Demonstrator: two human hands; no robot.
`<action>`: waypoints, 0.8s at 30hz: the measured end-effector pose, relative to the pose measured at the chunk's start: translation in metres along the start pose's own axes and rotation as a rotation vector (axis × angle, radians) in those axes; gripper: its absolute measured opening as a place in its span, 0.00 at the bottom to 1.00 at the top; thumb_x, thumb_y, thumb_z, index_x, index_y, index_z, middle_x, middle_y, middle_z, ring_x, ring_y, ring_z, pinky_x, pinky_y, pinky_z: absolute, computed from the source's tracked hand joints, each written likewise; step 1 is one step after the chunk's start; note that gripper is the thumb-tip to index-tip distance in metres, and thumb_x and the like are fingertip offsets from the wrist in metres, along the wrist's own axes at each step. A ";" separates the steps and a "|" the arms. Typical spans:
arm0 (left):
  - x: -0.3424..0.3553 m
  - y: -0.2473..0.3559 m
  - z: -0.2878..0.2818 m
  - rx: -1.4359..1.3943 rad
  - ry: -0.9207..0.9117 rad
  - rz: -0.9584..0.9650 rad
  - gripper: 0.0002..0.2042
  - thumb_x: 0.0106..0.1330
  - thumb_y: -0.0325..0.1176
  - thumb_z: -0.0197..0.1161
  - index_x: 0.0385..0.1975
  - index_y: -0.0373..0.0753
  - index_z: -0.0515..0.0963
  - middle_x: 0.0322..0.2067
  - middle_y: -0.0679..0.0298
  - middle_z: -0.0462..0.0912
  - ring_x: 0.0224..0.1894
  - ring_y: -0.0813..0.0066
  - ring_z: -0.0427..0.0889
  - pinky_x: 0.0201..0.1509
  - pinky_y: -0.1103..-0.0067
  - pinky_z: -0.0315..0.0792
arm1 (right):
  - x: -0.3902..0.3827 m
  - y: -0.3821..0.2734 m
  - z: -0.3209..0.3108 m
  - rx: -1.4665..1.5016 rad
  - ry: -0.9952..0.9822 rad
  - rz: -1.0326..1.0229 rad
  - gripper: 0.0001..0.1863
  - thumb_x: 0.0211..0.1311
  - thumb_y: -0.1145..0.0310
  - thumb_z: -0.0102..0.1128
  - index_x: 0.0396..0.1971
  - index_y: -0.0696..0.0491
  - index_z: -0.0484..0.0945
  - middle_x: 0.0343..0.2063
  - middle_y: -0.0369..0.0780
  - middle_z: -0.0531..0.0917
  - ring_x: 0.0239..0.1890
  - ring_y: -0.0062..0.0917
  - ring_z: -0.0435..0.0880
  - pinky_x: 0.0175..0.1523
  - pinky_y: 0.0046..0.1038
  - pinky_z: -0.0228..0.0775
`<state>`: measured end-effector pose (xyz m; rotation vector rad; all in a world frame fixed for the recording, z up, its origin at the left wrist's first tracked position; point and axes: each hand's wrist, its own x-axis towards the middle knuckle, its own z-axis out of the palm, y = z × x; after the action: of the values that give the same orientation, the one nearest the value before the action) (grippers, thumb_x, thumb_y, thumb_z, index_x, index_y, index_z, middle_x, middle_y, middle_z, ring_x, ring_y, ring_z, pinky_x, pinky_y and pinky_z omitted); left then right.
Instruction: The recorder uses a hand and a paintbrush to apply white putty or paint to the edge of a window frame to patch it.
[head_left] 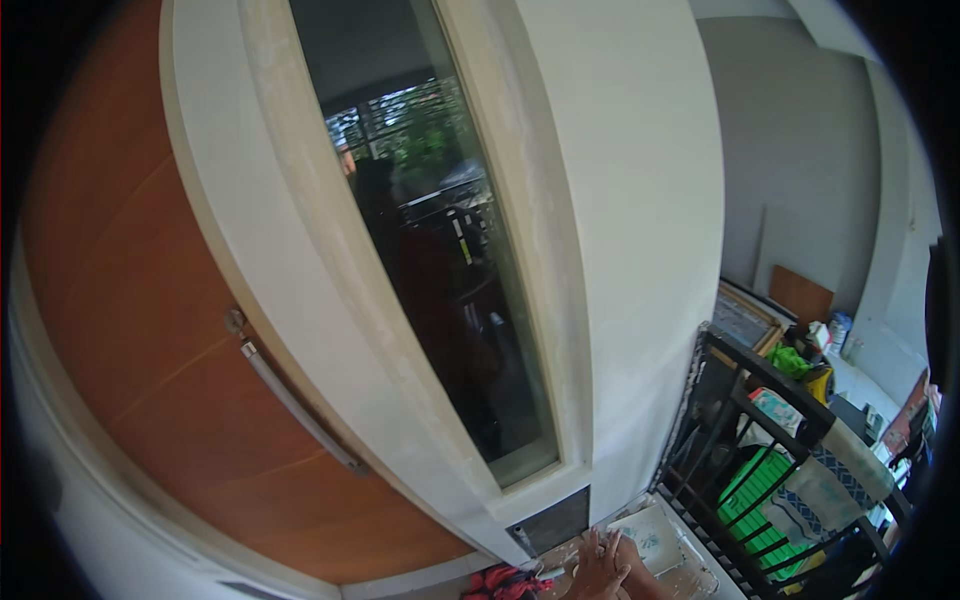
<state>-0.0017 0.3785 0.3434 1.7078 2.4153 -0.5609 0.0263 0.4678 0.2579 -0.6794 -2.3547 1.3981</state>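
- A white paint tray (668, 548) lies at the lower right of the frame, its inside smeared.
- One hand (598, 570), fingers spread, hovers at the tray's left edge; which hand, I cannot tell.
- A black railing (760, 440) stands just right; a white wall (630, 250) rises above.

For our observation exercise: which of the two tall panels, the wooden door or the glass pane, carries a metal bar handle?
The orange-brown wooden door on the left: a slanted metal bar handle is fixed to it. The dark glass pane has only a white frame.

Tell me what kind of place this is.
Likely a house entrance or porch under renovation. A wooden door with a metal bar handle sits beside a tall glass panel in patchy white walls; a black railing runs on the right.
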 end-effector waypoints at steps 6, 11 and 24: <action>-0.025 0.004 0.030 -0.484 0.390 -0.121 0.31 0.64 0.45 0.38 0.58 0.28 0.42 0.62 0.52 0.40 0.61 0.36 0.35 0.56 0.44 0.42 | -0.004 -0.012 0.016 0.058 -0.237 -0.112 0.17 0.51 0.57 0.50 0.26 0.57 0.73 0.26 0.46 0.75 0.32 0.39 0.74 0.39 0.36 0.65; -0.028 0.005 0.021 -0.685 0.516 -0.121 0.31 0.64 0.45 0.37 0.59 0.29 0.40 0.63 0.53 0.36 0.63 0.39 0.30 0.58 0.45 0.37 | -0.001 -0.027 0.011 0.038 -0.184 -0.068 0.13 0.52 0.61 0.48 0.21 0.57 0.72 0.25 0.45 0.74 0.33 0.36 0.74 0.40 0.36 0.64; -0.027 0.024 0.000 -0.629 0.443 -0.042 0.33 0.64 0.53 0.35 0.61 0.35 0.42 0.60 0.51 0.50 0.64 0.47 0.32 0.60 0.50 0.35 | 0.000 0.053 0.021 1.642 -0.362 0.644 0.13 0.64 0.61 0.35 0.31 0.54 0.67 0.24 0.35 0.71 0.25 0.22 0.72 0.24 0.23 0.66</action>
<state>0.0302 0.3620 0.3463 1.6016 2.4997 0.5889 0.0281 0.4743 0.2013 -0.5897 -0.3799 3.0581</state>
